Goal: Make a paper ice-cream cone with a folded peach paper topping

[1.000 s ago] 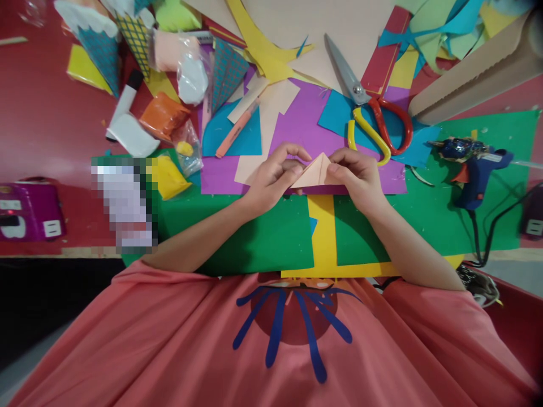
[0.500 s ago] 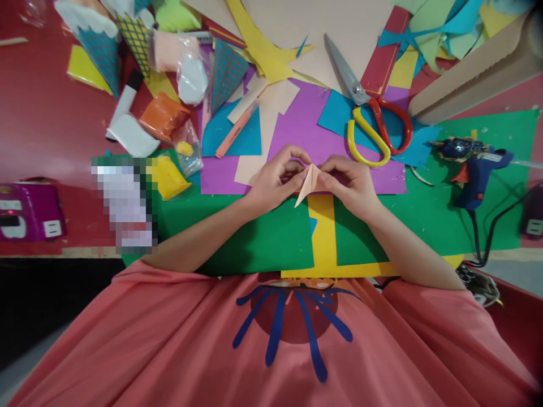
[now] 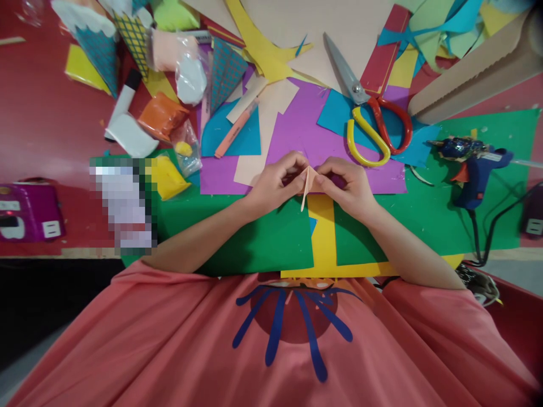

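A small piece of peach paper (image 3: 311, 180), bent to a point at its top, is pinched between both hands above the purple sheet (image 3: 292, 135). My left hand (image 3: 282, 182) grips its left side with thumb and fingers closed. On the other side my right hand (image 3: 347, 183) pinches it, fingers curled. A narrow strip of the paper hangs down between the thumbs. Large scissors (image 3: 358, 96) with one yellow and one red handle lie open beyond my right hand. Past my left hand rests a peach highlighter pen (image 3: 237, 127) on blue paper.
A blue glue gun (image 3: 479, 175) with a cord lies at right on green sheets (image 3: 237, 237). Patterned paper cones (image 3: 227, 70), clay packets (image 3: 163, 116) and a marker (image 3: 123, 104) crowd the upper left. A cardboard roll (image 3: 470, 68) and paper scraps (image 3: 449, 34) occupy the upper right.
The peach paper has been squeezed narrower, and its hanging strip has swung slightly right. Both hands have shifted a little, still pinching it.
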Demonstrator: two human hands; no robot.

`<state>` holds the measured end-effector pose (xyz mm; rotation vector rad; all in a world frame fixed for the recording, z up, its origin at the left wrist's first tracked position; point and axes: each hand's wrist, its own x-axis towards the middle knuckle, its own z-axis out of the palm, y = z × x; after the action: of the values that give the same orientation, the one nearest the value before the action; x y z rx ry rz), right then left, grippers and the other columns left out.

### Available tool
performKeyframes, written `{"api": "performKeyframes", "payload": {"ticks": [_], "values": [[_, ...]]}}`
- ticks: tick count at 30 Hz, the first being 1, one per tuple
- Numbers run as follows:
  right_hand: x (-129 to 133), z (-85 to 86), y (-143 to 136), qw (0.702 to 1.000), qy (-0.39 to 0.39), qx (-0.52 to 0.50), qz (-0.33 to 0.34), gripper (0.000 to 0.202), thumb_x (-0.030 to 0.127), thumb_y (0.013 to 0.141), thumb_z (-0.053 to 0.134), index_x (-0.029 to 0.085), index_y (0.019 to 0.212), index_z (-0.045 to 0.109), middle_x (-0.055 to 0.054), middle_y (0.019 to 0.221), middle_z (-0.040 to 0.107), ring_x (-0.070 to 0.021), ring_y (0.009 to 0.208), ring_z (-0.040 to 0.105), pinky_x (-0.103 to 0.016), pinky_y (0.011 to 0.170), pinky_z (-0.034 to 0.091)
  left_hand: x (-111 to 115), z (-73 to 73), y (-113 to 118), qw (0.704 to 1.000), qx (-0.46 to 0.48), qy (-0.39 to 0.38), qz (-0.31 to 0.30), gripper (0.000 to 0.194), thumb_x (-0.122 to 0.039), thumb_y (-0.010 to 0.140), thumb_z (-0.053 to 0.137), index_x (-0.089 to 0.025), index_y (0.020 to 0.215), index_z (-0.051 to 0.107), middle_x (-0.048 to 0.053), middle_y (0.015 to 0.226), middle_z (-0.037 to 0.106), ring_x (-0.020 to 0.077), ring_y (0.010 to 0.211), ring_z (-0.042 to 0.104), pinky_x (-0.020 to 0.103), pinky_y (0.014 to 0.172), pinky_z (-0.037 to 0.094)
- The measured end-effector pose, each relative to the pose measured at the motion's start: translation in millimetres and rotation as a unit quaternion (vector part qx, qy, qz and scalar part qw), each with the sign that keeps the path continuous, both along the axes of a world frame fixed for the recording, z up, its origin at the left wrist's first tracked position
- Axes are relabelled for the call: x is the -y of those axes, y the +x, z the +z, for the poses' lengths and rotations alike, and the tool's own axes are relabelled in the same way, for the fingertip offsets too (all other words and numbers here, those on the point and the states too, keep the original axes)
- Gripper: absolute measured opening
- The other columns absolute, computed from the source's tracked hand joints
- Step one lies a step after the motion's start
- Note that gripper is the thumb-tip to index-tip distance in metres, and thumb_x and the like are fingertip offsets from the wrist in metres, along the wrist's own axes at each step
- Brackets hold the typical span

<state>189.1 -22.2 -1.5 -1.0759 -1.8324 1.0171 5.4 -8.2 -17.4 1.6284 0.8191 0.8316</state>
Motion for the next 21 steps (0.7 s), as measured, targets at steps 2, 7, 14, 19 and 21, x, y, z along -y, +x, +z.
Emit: {"api": "performKeyframes", "payload": {"ticks": [2,7,14,19,21], "values": [[0.1,0.4,-0.3,1.0,0.008,0.002,0.001,0.017,0.021,0.088,0.055,0.016,0.072,0.059,0.001,0.066,0.055,-0.0083,0.061,0.048,-0.022,0.056,0.036,0.3,0.1,-0.4,1.0,-0.015,0.006,0.004,0.029,-0.049,0.092,0.047,-0.02,0.086,0.048,-0.005,0.066,0.054,0.0046,0.055,0.053,0.014,0.047,0.039],[0.9,1.3,-0.7,0.999,0.031,0.015,0.003,0.018,0.023,0.088,0.055,0.016,0.073,0.059,0.001,0.065,0.054,-0.0089,0.061,0.047,-0.023,0.057,0.035,0.1,-0.6,-0.2,0.999,-0.035,0.011,0.014,0.03,-0.05,0.092,0.048,-0.021,0.085,0.047,-0.005,0.064,0.05,0.0045,0.053,0.049,0.014,0.046,0.037],[2.0,-0.2,-1.6,0.996,0.075,0.047,0.005,0.019,0.022,0.09,0.053,0.017,0.072,0.056,0.0,0.064,0.052,-0.0101,0.061,0.046,-0.025,0.058,0.036,1.7,-2.8,-0.9,0.998,-0.055,0.011,0.026,0.03,-0.05,0.091,0.048,-0.021,0.087,0.048,-0.005,0.067,0.052,0.0045,0.053,0.048,0.015,0.046,0.038],[1.7,0.8,-1.5,0.998,0.061,0.034,0.0,0.021,0.025,0.09,0.053,0.017,0.072,0.057,0.0,0.064,0.053,-0.0102,0.062,0.046,-0.025,0.058,0.036,1.0,0.0,0.6,0.998,-0.046,-0.004,0.042,0.036,-0.055,0.087,0.053,-0.02,0.082,0.047,-0.005,0.065,0.049,0.0036,0.051,0.044,0.015,0.045,0.036],[0.8,1.9,-0.6,0.999,0.038,0.012,0.0,0.021,0.027,0.091,0.053,0.017,0.073,0.058,0.0,0.065,0.054,-0.0099,0.062,0.047,-0.025,0.059,0.036,-0.7,2.9,2.0,0.998,-0.025,-0.022,0.05,0.041,-0.059,0.085,0.054,-0.019,0.077,0.047,-0.005,0.063,0.047,0.0035,0.051,0.043,0.014,0.044,0.035]]}}
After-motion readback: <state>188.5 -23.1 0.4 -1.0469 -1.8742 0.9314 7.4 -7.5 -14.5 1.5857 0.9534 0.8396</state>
